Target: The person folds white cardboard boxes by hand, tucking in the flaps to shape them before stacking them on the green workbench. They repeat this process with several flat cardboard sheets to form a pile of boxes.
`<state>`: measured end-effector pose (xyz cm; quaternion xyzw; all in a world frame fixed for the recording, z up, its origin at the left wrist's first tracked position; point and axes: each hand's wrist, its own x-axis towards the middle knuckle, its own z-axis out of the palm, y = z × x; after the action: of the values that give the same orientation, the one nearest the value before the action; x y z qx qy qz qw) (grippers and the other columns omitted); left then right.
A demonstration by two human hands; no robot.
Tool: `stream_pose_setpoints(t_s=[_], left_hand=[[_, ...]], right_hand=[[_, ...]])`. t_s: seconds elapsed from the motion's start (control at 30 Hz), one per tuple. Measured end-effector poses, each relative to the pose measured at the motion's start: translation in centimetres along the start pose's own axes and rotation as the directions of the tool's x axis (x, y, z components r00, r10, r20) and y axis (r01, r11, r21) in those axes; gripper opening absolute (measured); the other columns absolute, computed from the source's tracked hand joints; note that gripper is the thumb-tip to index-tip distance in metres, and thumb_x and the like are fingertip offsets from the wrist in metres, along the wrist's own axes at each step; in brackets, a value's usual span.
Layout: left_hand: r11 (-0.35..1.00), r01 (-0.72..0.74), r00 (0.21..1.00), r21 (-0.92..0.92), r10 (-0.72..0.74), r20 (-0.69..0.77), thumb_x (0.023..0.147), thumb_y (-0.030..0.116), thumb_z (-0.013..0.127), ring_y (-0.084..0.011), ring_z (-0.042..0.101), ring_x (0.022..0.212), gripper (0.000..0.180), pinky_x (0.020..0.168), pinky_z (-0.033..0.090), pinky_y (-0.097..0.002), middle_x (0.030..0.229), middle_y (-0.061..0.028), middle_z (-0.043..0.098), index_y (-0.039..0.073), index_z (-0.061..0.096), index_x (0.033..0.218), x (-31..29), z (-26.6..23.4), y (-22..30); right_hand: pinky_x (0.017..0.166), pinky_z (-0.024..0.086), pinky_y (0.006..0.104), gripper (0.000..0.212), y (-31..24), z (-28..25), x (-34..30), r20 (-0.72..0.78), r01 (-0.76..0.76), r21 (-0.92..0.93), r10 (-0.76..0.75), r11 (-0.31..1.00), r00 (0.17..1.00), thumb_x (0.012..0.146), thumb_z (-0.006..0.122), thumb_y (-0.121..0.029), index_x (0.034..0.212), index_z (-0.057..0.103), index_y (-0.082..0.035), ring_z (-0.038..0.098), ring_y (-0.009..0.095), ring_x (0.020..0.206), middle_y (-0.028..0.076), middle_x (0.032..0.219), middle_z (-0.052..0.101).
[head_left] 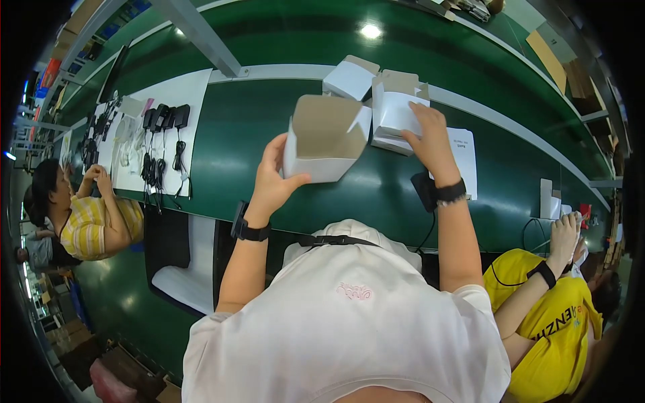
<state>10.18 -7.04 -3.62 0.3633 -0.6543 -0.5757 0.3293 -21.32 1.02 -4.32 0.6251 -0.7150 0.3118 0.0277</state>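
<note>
My left hand [274, 183] grips a white cardboard box [319, 170] by its left side, thumb across the near wall. The box's top gapes toward me, showing a bare brown inside. Over a second white box [392, 115] with raised flaps, my right hand [433, 140] has its fingers and thumb closed on the right side. That box seems to rest on another white box, mostly hidden beneath it. Behind the held box stands a further white box [348, 80] with a brown flap.
A printed white sheet [465, 161] and a black adapter [424, 191] lie beside my right wrist. Several black power adapters [164, 117] with cables are on a white mat at left. Co-workers sit on both sides, one in yellow [544, 322]. A metal rail [289, 72] runs behind the boxes.
</note>
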Motion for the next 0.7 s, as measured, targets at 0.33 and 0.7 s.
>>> stream_pose_setpoints(t_s=[0.33,0.7], left_hand=[[0.971,0.192,0.981,-0.141,-0.189,0.034,0.065,-0.001,0.072,-0.0250,0.043,0.120,0.079,0.100,0.035,-0.0358,0.129,-0.0159,0.044,-0.001,0.030,0.132,-3.4,-0.9,-3.0],[0.972,0.152,0.986,-0.179,-0.137,0.092,0.064,0.001,0.074,-0.0249,0.041,0.122,0.080,0.103,0.030,-0.0349,0.130,-0.0149,0.043,0.001,0.031,0.132,-2.0,1.9,-2.5]], right_hand=[[0.088,0.044,0.0383,0.062,3.1,1.6,7.6,0.580,-0.159,0.044,0.104,0.986,0.808,0.060,0.074,-0.018,0.116,0.054,-0.001,0.053,0.036,0.107,0.021,0.112,0.058],[0.073,0.042,0.0232,0.020,-7.1,-4.3,3.1,0.235,-0.221,0.811,0.045,0.542,0.971,0.078,0.064,-0.004,0.096,0.055,-0.001,0.053,0.009,0.082,0.001,0.090,0.057]])
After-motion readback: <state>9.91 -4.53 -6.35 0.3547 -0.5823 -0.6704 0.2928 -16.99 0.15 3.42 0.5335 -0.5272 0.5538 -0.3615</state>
